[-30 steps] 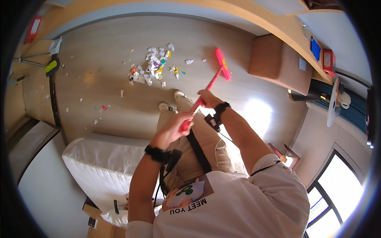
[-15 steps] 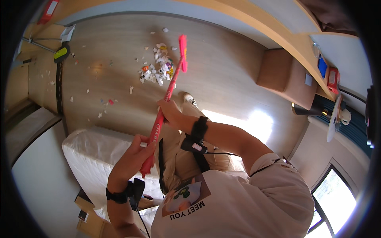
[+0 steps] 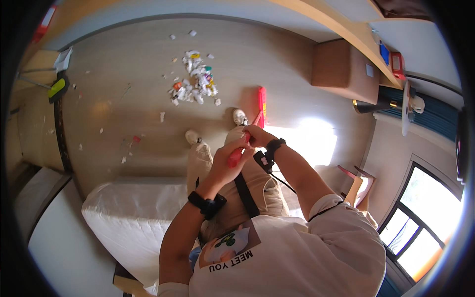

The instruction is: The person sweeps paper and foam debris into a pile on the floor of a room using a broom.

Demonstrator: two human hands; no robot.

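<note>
Both my hands are closed around the red handle of a broom, with its narrow pink head low at the floor to the right of my shoes. My left hand wraps the handle near its end. Just ahead of it, close by, my right hand grips the handle. The handle is seen nearly end-on, and my hands hide much of it. Up and left of the broom head lies a pile of paper scraps, mostly white with orange, yellow and purple bits. The broom head is apart from the pile.
Loose scraps dot the floor on the left. A plastic-wrapped mattress stands at lower left. A brown padded stool sits at upper right, with a fan nearby. Another broom with a green-and-black head is at far left.
The broom head has swung right and nearer, away from beside the pile toward my feet. My hands have moved right and come closer together. My view has shifted slightly, and both shoes now show.
</note>
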